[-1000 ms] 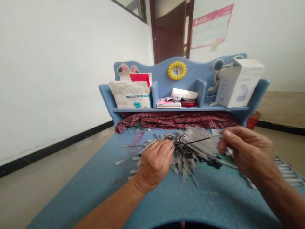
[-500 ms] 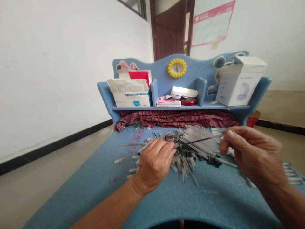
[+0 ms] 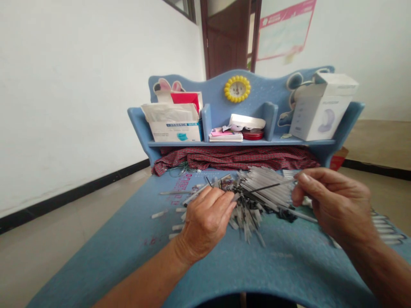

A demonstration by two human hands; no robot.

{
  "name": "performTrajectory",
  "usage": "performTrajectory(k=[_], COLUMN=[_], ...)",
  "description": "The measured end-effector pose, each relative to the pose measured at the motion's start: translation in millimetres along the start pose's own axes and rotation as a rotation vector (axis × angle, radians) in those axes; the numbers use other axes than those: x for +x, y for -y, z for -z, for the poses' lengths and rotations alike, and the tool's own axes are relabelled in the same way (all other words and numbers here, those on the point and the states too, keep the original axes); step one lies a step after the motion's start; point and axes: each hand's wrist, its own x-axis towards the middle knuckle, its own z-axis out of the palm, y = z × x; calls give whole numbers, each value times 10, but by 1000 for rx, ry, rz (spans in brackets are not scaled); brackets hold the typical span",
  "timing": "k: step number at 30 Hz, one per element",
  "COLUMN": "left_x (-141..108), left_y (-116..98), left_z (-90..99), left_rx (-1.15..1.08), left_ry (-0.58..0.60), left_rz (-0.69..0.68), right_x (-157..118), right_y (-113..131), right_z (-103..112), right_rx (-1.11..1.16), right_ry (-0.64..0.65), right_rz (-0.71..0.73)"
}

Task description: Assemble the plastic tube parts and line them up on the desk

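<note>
A thin stick (image 3: pixel 265 187), dark along its middle and pale toward the right, spans the gap between my hands. My right hand (image 3: pixel 334 201) pinches its pale end between thumb and forefinger. The fingers of my left hand (image 3: pixel 208 218) are closed round a short translucent piece (image 3: pixel 236 197) at the stick's other end. Whether the stick enters that piece, I cannot tell. Below and behind lie a heap of short clear pieces and dark sticks (image 3: pixel 247 222) and a bundle of long translucent tubes (image 3: pixel 268 182).
Several short white pieces (image 3: pixel 176 228) lie left of my left hand on the blue table (image 3: pixel 122 256). More tubes with dark ends (image 3: pixel 387 229) sit at the right. A checked cloth (image 3: pixel 231 158) lies under the shelf (image 3: pixel 192 144), which bears a mask box (image 3: pixel 176 126) and a white carton (image 3: pixel 323 109).
My right hand has shifted slightly left and down, with the stick still pinched in it. My left hand keeps almost the same place and grip. The whole view has shifted a little.
</note>
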Motion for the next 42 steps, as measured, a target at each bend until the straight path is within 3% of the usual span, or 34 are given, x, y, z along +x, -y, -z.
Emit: performTrajectory(k=[10,18,23,26,28,35,42], left_x=[11,43,52,55,58,38,37], left_y=[-46,-76,-105,-119,-117,-76,-105], left_z=[32,91,123,133,139,113,95], left_rx=[-81,-485,-608,-663,-709,-1050,-1182], left_ry=[109,224,273,289,295,258,245], left_rz=[-57,209,266,303,372,686,741], right_x=[6,52,-77,-141,-128,19,-66], right_y=[31,-7,15,37,9,-244,-325], right_z=[-37,-40,-151,-200,-185,-60,-202], right_rx=[78,108,51,-57,-161,-979,-1386], right_ry=[106,153,358,500,521,725,853], right_rz=[-96,-212,-239,-194,-122,151,212])
